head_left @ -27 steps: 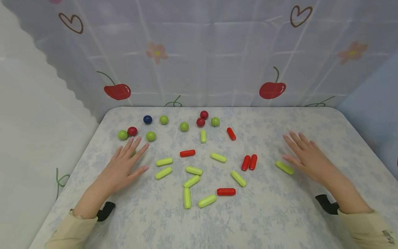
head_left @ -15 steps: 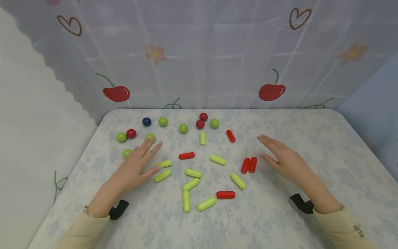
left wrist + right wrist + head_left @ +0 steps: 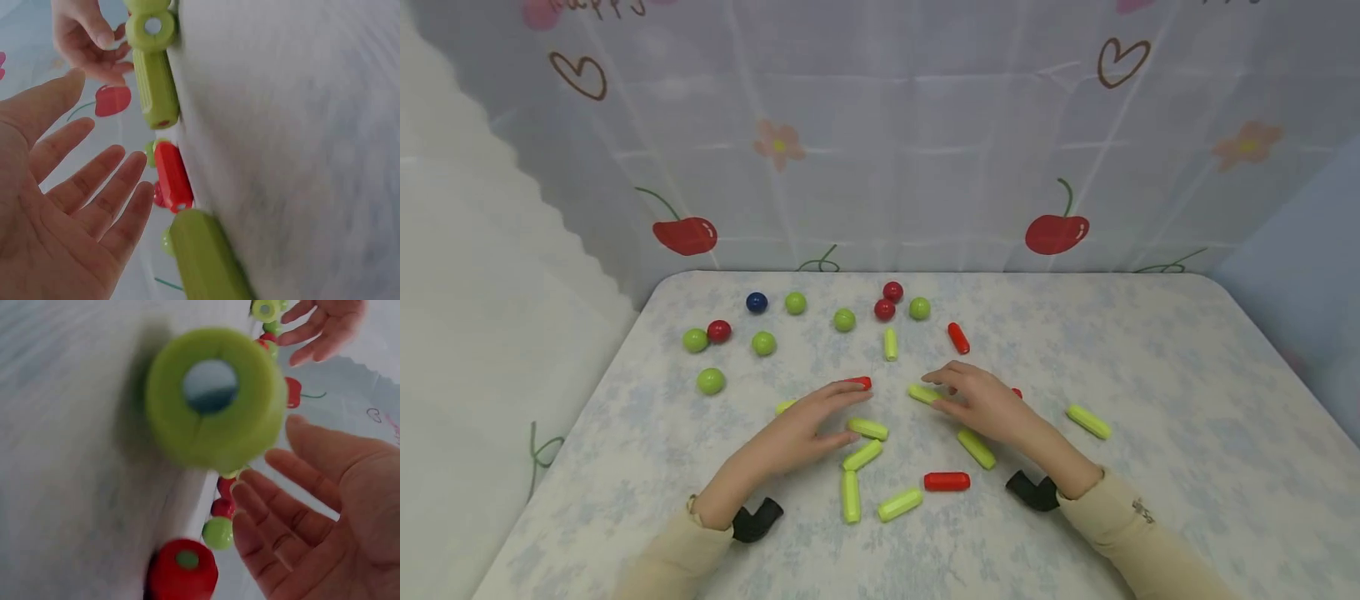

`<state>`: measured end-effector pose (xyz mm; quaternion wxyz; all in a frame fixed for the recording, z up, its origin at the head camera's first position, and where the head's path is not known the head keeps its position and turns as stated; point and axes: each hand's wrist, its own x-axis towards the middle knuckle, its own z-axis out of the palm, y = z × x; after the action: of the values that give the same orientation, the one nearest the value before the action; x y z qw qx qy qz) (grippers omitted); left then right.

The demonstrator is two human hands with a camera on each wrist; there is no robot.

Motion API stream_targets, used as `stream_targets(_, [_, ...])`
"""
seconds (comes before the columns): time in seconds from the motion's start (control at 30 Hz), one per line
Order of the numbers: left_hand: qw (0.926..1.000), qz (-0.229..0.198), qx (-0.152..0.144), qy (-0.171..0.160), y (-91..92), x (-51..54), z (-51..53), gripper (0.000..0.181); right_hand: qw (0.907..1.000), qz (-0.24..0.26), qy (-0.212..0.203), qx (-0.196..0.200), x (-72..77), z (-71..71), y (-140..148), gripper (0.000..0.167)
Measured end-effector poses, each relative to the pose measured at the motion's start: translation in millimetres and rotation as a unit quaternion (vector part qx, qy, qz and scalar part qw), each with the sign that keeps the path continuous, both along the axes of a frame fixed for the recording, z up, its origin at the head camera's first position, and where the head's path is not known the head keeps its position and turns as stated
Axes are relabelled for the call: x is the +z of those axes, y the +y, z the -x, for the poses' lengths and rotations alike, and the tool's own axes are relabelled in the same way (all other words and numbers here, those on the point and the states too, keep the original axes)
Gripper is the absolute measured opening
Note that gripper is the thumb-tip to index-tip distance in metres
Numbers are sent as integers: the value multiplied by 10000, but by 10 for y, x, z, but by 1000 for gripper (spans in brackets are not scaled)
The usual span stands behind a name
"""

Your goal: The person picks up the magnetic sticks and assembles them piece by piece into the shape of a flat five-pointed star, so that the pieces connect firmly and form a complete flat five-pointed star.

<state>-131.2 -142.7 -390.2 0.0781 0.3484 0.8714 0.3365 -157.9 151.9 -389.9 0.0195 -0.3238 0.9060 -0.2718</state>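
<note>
My left hand [image 3: 801, 429] hovers left of the table's middle, over a red faceted cylinder [image 3: 863, 382] and beside a yellow-green one [image 3: 868, 429]. Its fingers look relaxed and hold nothing in the left wrist view, where a red cylinder [image 3: 174, 178] and a green one [image 3: 209, 256] lie beyond them. My right hand [image 3: 981, 400] is over the centre right, thumb and fingertips close to another yellow-green cylinder [image 3: 922, 393]. Its loosely bent fingers [image 3: 294, 519] are apart from the green cylinder [image 3: 259, 394] in the right wrist view. It partly hides red cylinders [image 3: 1017, 393].
Green balls [image 3: 711, 382], red balls [image 3: 884, 310] and a blue ball [image 3: 757, 302] lie at the back and left. More cylinders lie in front, including a red one [image 3: 947, 482], with a green one [image 3: 1088, 422] at right. A patterned curtain [image 3: 880, 167] hangs behind the table.
Both hands have moved inward from the table's sides toward the middle, the left going right and the right going left. The cylinders and balls stay where they were.
</note>
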Motion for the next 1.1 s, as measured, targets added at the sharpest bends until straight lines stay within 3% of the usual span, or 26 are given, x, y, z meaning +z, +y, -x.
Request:
stream_targets(0.17, [9997,-146,105,-135,18,-15,-15,48,9993,307,-227,-49,-104,71,-81,34])
stream_targets(0.4, [9961,-739,440,-200,-179,75,22,43,9988,322,-347,-99,-237,59,-132,29])
stream_targets(0.5, [9918,-916,891,13,-312,132,87,42,9989,312,-228,-259,-268,51,-127,28])
stream_targets(0.57, [9843,-1087,1380,166,-413,164,143,42,9985,384,-214,-330,-283,44,-124,28])
stream_targets(0.7, [9546,-1305,2656,330,-569,170,309,43,9976,538,-214,-381,-297,30,-103,27])
stream_targets(0.77, [9433,-1175,3100,147,-611,141,413,46,9971,597,-215,-410,-304,19,-89,27])
stream_targets(0.8, [9420,-1009,3202,39,-628,120,465,49,9969,623,-215,-425,-309,15,-84,27])
stream_targets(0.93, [9471,-224,3182,-345,-676,33,637,56,9962,715,-222,-455,-341,20,-80,27])
stream_targets(1.1, [9443,537,3230,-324,-706,-30,723,51,9961,739,-204,-426,-379,52,-94,27])
